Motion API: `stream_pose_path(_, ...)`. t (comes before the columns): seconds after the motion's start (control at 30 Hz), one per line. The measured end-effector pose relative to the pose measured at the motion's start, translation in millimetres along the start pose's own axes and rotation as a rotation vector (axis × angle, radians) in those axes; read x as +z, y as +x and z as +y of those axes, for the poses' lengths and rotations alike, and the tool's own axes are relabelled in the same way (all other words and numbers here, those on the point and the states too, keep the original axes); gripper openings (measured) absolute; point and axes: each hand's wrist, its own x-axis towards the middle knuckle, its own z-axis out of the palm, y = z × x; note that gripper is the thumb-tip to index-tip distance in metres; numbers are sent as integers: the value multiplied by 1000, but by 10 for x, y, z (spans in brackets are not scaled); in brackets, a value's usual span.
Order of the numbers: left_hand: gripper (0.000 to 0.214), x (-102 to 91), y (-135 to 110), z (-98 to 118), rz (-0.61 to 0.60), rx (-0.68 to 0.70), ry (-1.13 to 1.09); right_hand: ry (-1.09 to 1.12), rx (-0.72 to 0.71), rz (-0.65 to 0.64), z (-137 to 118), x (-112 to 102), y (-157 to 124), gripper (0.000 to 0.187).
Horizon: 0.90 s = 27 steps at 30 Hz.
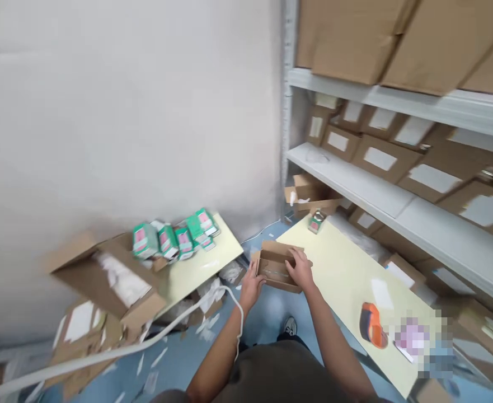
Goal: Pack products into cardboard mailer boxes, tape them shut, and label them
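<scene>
A small open cardboard box (277,284) is held in front of my body, above the gap between two tables. My left hand (252,286) grips its left end, the thumb along the near rim. On the opposite end, my right hand (300,271) is closed over the wall, with fingers reaching inside. Flaps stand up at the far side and the ends. Inside, a thin pale line shows on the bottom, too blurred to name. Closest on the right table is a small green-and-pink jar or tin (316,221) with a metallic top.
Green-and-pink packages (184,242) and a large open carton (99,280) sit on the left table (202,271). An orange-and-black tape dispenser (372,326) lies on the right table (334,263). Shelves (367,184) hold labelled cartons. A white cable (174,319) crosses before me; scraps litter the floor.
</scene>
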Motion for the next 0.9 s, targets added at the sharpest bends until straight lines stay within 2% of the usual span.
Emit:
stream_pose_path(0.07,19,-216,-357,-282,65,-56,11,7,-79,-75,-351,269,53,51)
stream_pose_path(0.17,19,-532,-993,-724,165,-150,25,24,-197,-179,-971,806,58,52)
stream_pose_path(0.27,21,-836,-1705,-1190,229,-240,6,61,-300,-279,-1651,1468,-50,53)
stream_pose_path(0.43,23,-1250,-2853,-2014,319,-376,-53,122,-429,-421,-2701,2642,-402,54)
stream_pose_path(0.57,28,-1508,-3550,-2594,401,-454,-110,100,-485,-518,-3388,3475,-651,59)
stream_pose_path(0.63,29,-1648,-3771,-2816,421,-476,-130,74,-504,-557,-3700,3837,-696,60)
stream_pose_path(0.7,27,-1787,-3892,-2990,421,-504,-142,30,-505,-589,-3987,4172,-663,61)
stream_pose_path(0.8,26,-1944,-3909,-3180,411,-526,-153,-84,-465,-629,-4340,4631,-476,62)
stream_pose_path(0.9,27,-1998,-3820,-3312,409,-517,-167,-215,-394,-676,-4572,5034,-204,68)
